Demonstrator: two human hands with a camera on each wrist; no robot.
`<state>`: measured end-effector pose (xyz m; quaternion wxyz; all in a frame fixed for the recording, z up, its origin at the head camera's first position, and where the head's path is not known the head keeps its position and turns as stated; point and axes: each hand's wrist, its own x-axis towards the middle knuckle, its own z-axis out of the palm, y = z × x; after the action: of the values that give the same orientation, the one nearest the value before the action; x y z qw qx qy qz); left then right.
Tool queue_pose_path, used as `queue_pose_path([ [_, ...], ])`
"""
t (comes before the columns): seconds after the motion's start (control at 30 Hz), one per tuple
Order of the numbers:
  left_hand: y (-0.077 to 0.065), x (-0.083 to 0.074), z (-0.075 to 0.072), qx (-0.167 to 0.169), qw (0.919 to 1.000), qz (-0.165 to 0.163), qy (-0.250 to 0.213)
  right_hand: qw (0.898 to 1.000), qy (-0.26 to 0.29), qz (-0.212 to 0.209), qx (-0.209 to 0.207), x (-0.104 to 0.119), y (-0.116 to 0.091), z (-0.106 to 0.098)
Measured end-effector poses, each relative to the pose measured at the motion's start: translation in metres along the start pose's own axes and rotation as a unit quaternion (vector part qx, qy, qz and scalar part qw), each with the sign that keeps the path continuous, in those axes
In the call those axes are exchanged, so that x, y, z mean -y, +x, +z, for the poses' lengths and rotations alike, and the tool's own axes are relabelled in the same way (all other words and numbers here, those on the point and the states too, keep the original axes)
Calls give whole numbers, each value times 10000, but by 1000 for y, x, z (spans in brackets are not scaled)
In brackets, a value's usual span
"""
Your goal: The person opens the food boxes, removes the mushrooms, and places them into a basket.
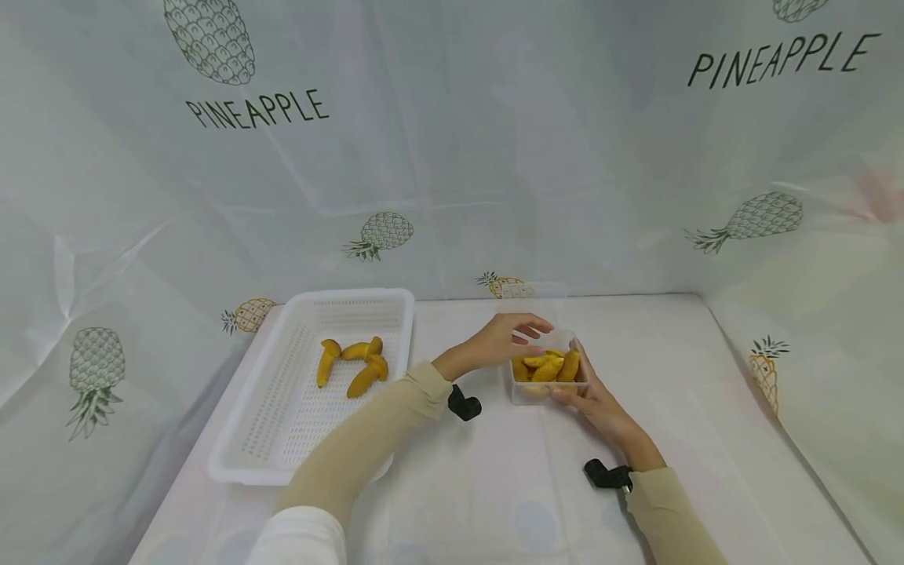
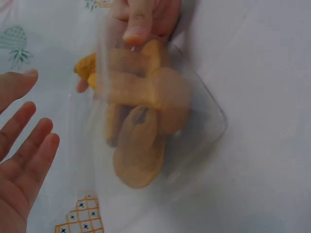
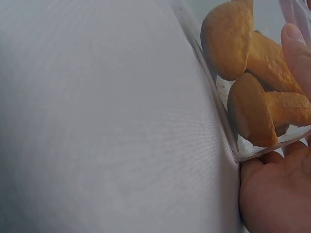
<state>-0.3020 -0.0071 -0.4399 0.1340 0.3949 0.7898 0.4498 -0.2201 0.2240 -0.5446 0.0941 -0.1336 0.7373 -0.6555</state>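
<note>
A clear plastic box stands on the table, holding several yellow-brown mushrooms. My right hand grips it from the right, thumb over the near side and fingers along the right wall. In the right wrist view the thumb lies across the box wall, over mushrooms with rounded caps. My left hand hovers at the box's left rear, fingers spread and holding nothing. The left wrist view shows those fingers apart from the mushrooms, which appear through the hazy plastic.
Left of the box, a white perforated basket holds 3 more mushrooms. A transparent lid rises behind the box. Behind the table hangs a pineapple-print sheet. Black wrist cameras sit at both wrists.
</note>
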Motion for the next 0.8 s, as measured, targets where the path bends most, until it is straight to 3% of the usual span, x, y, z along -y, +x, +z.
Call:
queue_pose_path([
  [0.23,9,8,17,208,9997,4,150,10000,-56,-18,21,-2,0,-1],
  [0.6,9,15,31,328,9955,41,886,10000,-55,-49,43,-1,0,-2],
  [0.8,7,14,38,302,9840,2,1757,9999,-20,-91,86,-2,-1,-2],
])
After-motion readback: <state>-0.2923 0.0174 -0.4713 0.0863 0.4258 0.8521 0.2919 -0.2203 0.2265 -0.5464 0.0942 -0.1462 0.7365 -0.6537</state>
